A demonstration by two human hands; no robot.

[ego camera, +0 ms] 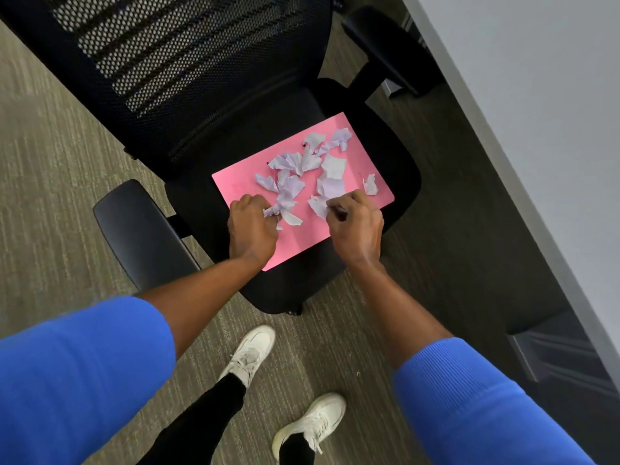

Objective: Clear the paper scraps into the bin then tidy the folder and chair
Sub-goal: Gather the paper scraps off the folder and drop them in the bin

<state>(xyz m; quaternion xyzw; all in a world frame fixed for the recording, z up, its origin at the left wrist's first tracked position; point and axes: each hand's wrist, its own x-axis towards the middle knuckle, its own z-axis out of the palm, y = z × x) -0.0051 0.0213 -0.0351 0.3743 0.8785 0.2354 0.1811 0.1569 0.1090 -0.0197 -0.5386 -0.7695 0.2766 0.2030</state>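
A pink folder (241, 186) lies flat on the seat of a black mesh office chair (188, 82). Several torn, crumpled white paper scraps (332, 166) are scattered over the folder. My left hand (251, 229) rests on the folder's near left part, its fingers closed on a scrap (272, 210). My right hand (355, 226) is at the near right part, fingers pinched on another scrap (318, 206). No bin is in view.
The chair's armrests (141, 229) stand out left and far right. A grey desk top (536, 95) runs along the right side, its dark leg (553, 347) near my right arm. Striped carpet (50, 162) surrounds the chair; my white shoes (251, 354) stand before it.
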